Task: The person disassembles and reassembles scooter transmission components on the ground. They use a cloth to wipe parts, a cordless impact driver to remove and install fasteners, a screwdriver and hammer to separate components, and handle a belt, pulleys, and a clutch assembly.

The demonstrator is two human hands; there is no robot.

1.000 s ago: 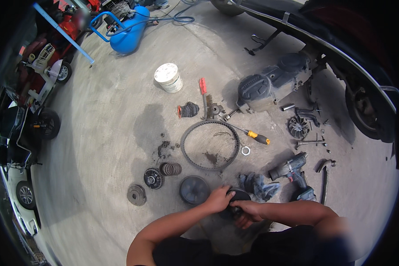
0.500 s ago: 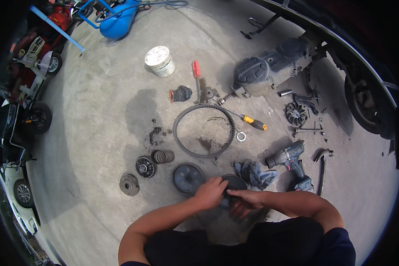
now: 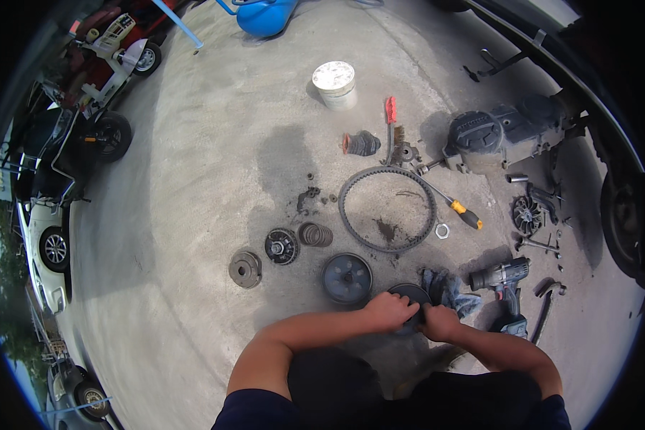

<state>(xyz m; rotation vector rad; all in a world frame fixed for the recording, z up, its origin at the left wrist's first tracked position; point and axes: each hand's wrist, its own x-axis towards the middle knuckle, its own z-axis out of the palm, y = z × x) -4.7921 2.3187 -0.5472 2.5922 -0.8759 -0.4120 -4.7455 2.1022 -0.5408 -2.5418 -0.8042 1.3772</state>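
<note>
Close to my body, a dark round pulley disc [image 3: 413, 292] is between my two hands. My left hand [image 3: 392, 311] has its fingers curled over the disc's left and near side. On its right side, my right hand [image 3: 441, 322] is closed around the edge, and its fingertips are partly hidden. The disc's lower part is covered by my hands. A grey drum-like clutch bell [image 3: 347, 278] lies flat on the ground to the left of my left hand. Beside my right hand is a crumpled dark rag [image 3: 450, 292].
Left of the bell lie a coil spring [image 3: 315, 234], a clutch assembly [image 3: 282, 246] and a round plate [image 3: 245, 269]. A toothed belt [image 3: 388, 250], screwdriver [image 3: 467, 214] and white bucket [image 3: 335, 86] lie farther off. An impact wrench [image 3: 505, 276] and engine casing [image 3: 509, 132] are right.
The view has swung left, so the ground items appear farther right. My hands stay at the disc; my right hand's fingers, extended before, are now curled against it.
</note>
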